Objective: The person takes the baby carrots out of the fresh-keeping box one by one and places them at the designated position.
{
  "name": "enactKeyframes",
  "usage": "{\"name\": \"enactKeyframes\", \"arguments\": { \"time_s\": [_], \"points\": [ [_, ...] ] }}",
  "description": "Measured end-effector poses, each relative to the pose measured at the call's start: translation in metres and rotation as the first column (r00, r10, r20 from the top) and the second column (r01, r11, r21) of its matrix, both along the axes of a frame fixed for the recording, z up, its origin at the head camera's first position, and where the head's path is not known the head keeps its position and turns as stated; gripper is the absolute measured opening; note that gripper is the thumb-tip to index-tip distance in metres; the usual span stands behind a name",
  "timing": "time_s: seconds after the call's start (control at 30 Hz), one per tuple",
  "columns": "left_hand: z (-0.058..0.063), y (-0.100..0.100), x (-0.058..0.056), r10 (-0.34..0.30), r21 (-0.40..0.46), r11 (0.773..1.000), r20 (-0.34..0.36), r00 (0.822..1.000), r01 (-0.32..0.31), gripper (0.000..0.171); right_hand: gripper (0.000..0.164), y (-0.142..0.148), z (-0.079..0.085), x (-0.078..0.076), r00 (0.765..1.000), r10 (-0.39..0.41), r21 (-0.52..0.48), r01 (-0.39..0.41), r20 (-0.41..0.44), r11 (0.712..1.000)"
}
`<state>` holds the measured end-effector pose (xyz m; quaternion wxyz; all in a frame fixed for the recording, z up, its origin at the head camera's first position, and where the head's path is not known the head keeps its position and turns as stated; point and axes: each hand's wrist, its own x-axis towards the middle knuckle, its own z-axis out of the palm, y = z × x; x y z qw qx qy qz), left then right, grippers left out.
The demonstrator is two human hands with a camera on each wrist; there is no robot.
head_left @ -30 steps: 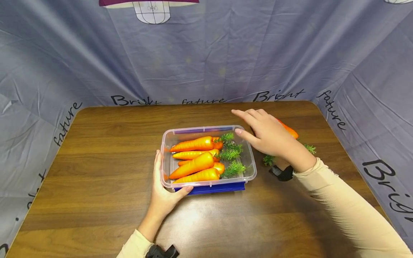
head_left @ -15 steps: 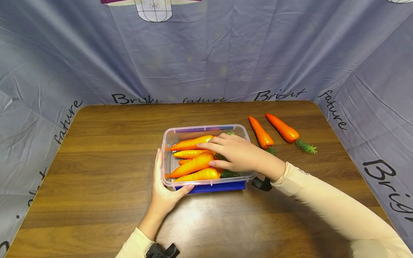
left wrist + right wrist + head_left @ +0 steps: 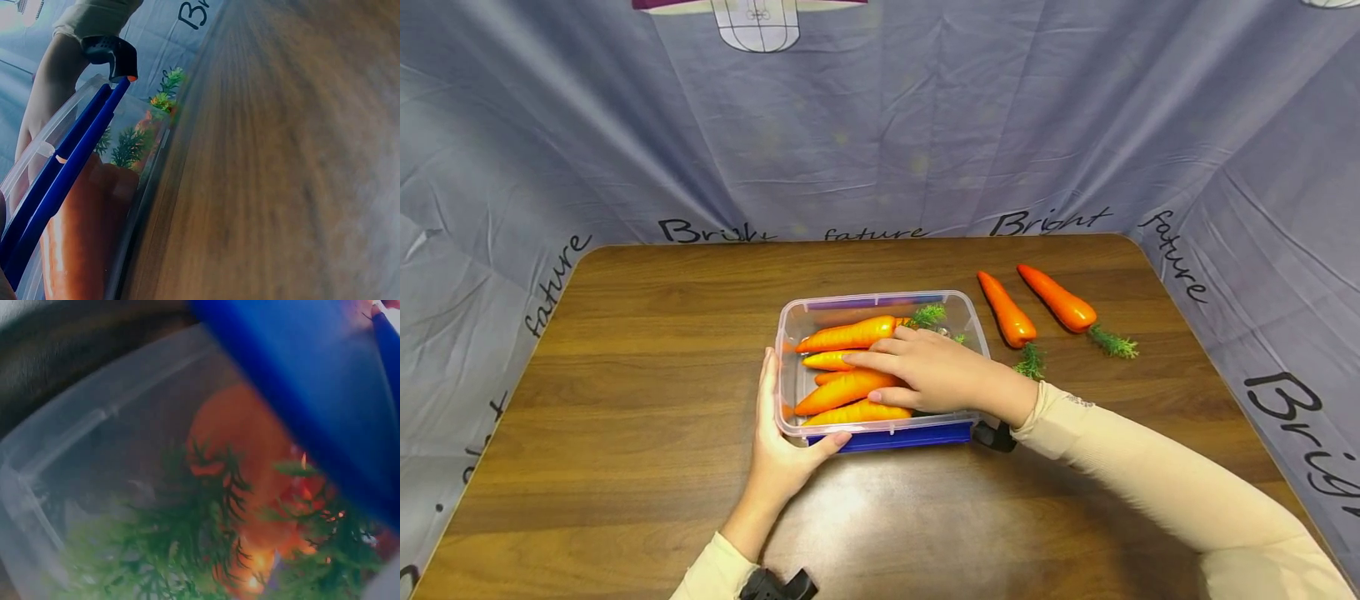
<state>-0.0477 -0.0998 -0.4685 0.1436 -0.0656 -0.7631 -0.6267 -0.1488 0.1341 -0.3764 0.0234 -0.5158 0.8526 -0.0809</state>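
A clear plastic food container with a blue side clip stands in mid-table with several toy carrots inside. Their tips point left and their green tops lie right. My left hand holds the container's near left corner, thumb at the front rim and fingers along the left wall. My right hand reaches in from the right with fingers spread over the carrots. A middle carrot lies between its thumb and index finger. The hand hides most green tops; leaves show in the right wrist view.
Two redder carrots with green tops lie on the wooden table to the right of the container. A grey curtain hangs around the table's back and sides.
My right hand has come from above the container's right rim down into it, then slightly toward the front. The middle carrot's thick end has shifted toward the front. My left hand stays put.
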Motion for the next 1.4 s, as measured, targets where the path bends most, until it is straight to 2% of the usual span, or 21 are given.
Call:
{"name": "enactKeyframes", "arguments": {
  "time_s": [0.23,0.43,0.53,0.83,1.03,1.17,1.27,1.33,1.4],
  "points": [
    [0.002,0.0,0.001,0.007,-0.008,1.0,0.017,1.0,-0.007,0.131,0.054,-0.002,-0.002,-0.001,0.997,-0.037,0.032,0.035,0.065,0.999],
    [0.002,0.001,0.001,0.009,-0.01,1.0,0.006,1.0,-0.009,0.131,0.057,-0.002,0.0,-0.001,0.979,-0.117,0.043,0.112,0.166,0.993],
    [0.001,0.001,0.001,0.01,-0.015,1.0,0.002,1.0,-0.01,0.132,0.057,-0.002,0.001,-0.001,0.974,-0.135,0.034,0.131,0.181,0.991],
    [0.0,0.001,0.001,0.012,-0.011,1.0,0.003,1.0,-0.012,0.132,0.049,0.009,0.008,0.011,0.995,-0.083,-0.06,0.087,0.063,0.994],
    [0.0,0.0,0.002,0.02,-0.009,1.0,-0.005,1.0,-0.02,0.131,0.047,0.031,0.026,0.023,0.992,-0.11,-0.204,0.096,-0.058,0.974],
    [0.0,0.0,0.002,0.021,-0.009,1.0,-0.005,1.0,-0.021,0.131,0.05,0.055,0.041,0.029,0.972,-0.192,-0.308,0.142,-0.138,0.941],
    [0.001,0.001,0.002,0.02,-0.008,1.0,-0.005,1.0,-0.02,0.132,0.052,0.081,0.047,0.031,0.943,-0.297,-0.348,0.232,-0.146,0.908],
    [0.001,0.001,0.003,0.015,-0.002,1.0,-0.006,1.0,-0.015,0.131,0.052,0.101,0.048,0.032,0.909,-0.396,-0.352,0.329,-0.135,0.876],
    [0.002,0.001,0.003,0.014,0.0,1.0,-0.007,1.0,-0.014,0.131,0.052,0.122,0.047,0.031,0.863,-0.492,-0.335,0.432,-0.116,0.837]
  ]
}}
